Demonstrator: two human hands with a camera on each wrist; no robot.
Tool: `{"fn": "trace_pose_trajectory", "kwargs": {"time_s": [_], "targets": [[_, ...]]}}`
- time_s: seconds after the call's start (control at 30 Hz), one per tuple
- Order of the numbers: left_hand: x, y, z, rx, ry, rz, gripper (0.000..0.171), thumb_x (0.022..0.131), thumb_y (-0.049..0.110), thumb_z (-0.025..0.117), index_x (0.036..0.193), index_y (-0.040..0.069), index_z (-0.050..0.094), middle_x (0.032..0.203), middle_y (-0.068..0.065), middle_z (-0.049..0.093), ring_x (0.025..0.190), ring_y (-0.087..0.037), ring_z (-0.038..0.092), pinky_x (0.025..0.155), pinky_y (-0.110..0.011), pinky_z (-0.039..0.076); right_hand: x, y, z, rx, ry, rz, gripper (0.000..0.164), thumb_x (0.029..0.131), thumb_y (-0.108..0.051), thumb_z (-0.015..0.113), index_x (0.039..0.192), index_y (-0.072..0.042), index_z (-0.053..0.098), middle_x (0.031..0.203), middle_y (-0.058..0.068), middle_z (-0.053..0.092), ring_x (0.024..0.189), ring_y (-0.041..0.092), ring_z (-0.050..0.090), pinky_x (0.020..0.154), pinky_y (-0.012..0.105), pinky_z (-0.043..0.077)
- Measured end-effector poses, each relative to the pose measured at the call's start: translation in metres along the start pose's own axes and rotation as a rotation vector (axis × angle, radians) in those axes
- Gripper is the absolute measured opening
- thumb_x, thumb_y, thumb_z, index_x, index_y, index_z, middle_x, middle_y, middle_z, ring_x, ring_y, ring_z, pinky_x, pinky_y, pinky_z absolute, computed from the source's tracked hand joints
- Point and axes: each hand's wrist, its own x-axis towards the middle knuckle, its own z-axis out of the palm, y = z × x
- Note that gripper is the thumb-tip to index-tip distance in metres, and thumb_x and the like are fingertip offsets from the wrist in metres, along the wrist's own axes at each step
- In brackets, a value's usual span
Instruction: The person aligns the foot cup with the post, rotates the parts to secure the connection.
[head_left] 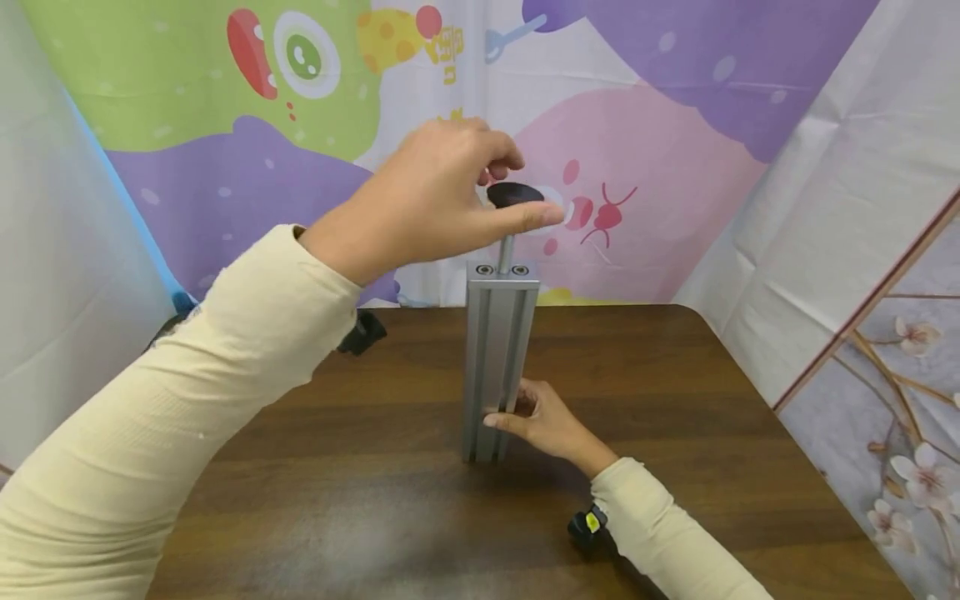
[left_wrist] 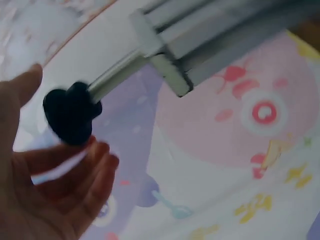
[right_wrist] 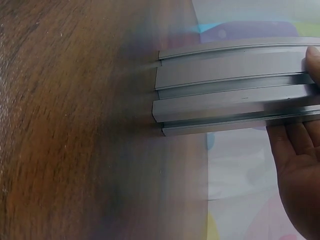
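Note:
An aluminium extrusion profile stands upright on the wooden table in the head view. From its top end rises a metal rod that carries a black lobed knob. My left hand is at the knob, thumb on one side and loosely bent fingers on the other. In the left wrist view the thumb is apart from the knob, and the fingertips are close below it; contact is unclear. Low on the profile, my right hand grips its sides. The right wrist view shows thumb and fingers around the profile.
The brown wooden table stretches to a cartoon-printed curtain behind it. Two screw holes flank the rod on the profile's top end. Black wrist camera mounts sit by both forearms.

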Motion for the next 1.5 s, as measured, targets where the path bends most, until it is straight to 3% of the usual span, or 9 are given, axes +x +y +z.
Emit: {"fn": "trace_pose_trajectory", "kwargs": {"time_s": [0.17, 0.33, 0.53, 0.8, 1.03, 1.13, 1.23, 1.37, 1.5], "targets": [[-0.002, 0.011, 0.010, 0.266, 0.111, -0.018, 0.062, 0.087, 0.064, 0.053, 0.076, 0.003, 0.059, 0.077, -0.009, 0.053, 0.066, -0.024, 0.049, 0.060, -0.035, 0.046, 0.000, 0.000, 0.001, 0.012, -0.007, -0.019, 0.027, 0.086, -0.008, 0.071, 0.110, 0.003, 0.064, 0.105, 0.017, 0.070, 0.097, 0.020, 0.067, 0.080, 0.029, 0.053], [-0.002, 0.012, 0.013, 0.297, 0.146, 0.007, 0.055, 0.091, 0.054, 0.055, 0.071, 0.003, 0.056, 0.072, -0.008, 0.048, 0.063, -0.023, 0.046, 0.057, -0.036, 0.044, 0.000, 0.001, 0.001, 0.000, -0.005, -0.019, 0.028, 0.086, -0.008, 0.071, 0.111, 0.003, 0.064, 0.104, 0.016, 0.070, 0.095, 0.019, 0.067, 0.080, 0.029, 0.053], [0.001, 0.002, 0.002, 0.040, -0.010, 0.096, 0.035, 0.094, 0.033, 0.060, 0.100, 0.000, 0.070, 0.093, -0.011, 0.060, 0.081, -0.023, 0.054, 0.073, -0.034, 0.046, 0.000, 0.001, 0.001, -0.012, 0.002, -0.021, 0.027, 0.086, -0.007, 0.071, 0.110, 0.002, 0.064, 0.104, 0.016, 0.071, 0.096, 0.021, 0.067, 0.080, 0.029, 0.053], [0.003, -0.013, -0.016, -0.428, -0.299, 0.084, 0.033, 0.096, 0.000, 0.050, 0.127, -0.001, 0.059, 0.125, -0.009, 0.061, 0.113, -0.015, 0.058, 0.101, -0.027, 0.043, -0.001, -0.002, 0.001, -0.014, 0.012, 0.004, 0.028, 0.086, -0.009, 0.071, 0.112, 0.002, 0.064, 0.105, 0.015, 0.070, 0.097, 0.022, 0.066, 0.081, 0.029, 0.052], [0.002, -0.014, -0.018, -0.500, -0.352, 0.034, 0.037, 0.098, 0.002, 0.047, 0.134, 0.000, 0.053, 0.132, -0.008, 0.057, 0.119, -0.014, 0.056, 0.103, -0.029, 0.041, -0.001, -0.001, 0.002, -0.027, 0.007, 0.008, 0.029, 0.087, -0.010, 0.071, 0.112, 0.002, 0.064, 0.105, 0.015, 0.070, 0.097, 0.021, 0.066, 0.081, 0.029, 0.052], [0.002, -0.011, -0.015, -0.411, -0.272, 0.021, 0.038, 0.098, 0.017, 0.053, 0.133, 0.002, 0.054, 0.130, -0.006, 0.059, 0.121, -0.014, 0.056, 0.103, -0.029, 0.041, 0.000, -0.001, 0.002, -0.019, 0.001, -0.001, 0.030, 0.087, -0.009, 0.071, 0.113, 0.002, 0.064, 0.106, 0.015, 0.070, 0.097, 0.021, 0.067, 0.081, 0.029, 0.053], [0.000, -0.003, -0.009, -0.137, -0.106, 0.023, 0.048, 0.096, 0.039, 0.056, 0.123, 0.000, 0.062, 0.118, -0.011, 0.065, 0.111, -0.021, 0.061, 0.097, -0.032, 0.045, 0.000, -0.001, 0.001, -0.018, -0.003, -0.016, 0.029, 0.087, -0.009, 0.071, 0.113, 0.001, 0.064, 0.106, 0.015, 0.070, 0.096, 0.020, 0.067, 0.080, 0.029, 0.053], [-0.003, 0.010, 0.002, 0.225, 0.073, 0.009, 0.059, 0.091, 0.057, 0.053, 0.087, -0.001, 0.065, 0.085, -0.013, 0.061, 0.077, -0.026, 0.056, 0.072, -0.037, 0.049, 0.001, 0.000, 0.001, -0.011, -0.003, -0.034, 0.028, 0.087, -0.009, 0.070, 0.112, 0.002, 0.064, 0.105, 0.016, 0.070, 0.096, 0.018, 0.067, 0.080, 0.029, 0.053], [-0.004, 0.016, 0.006, 0.297, 0.103, 0.008, 0.053, 0.094, 0.051, 0.054, 0.071, 0.003, 0.057, 0.073, -0.009, 0.050, 0.062, -0.022, 0.046, 0.059, -0.034, 0.043, 0.001, -0.001, 0.001, 0.001, -0.002, -0.037, 0.028, 0.086, -0.008, 0.071, 0.112, 0.002, 0.064, 0.105, 0.016, 0.070, 0.095, 0.017, 0.067, 0.079, 0.029, 0.053]]}}
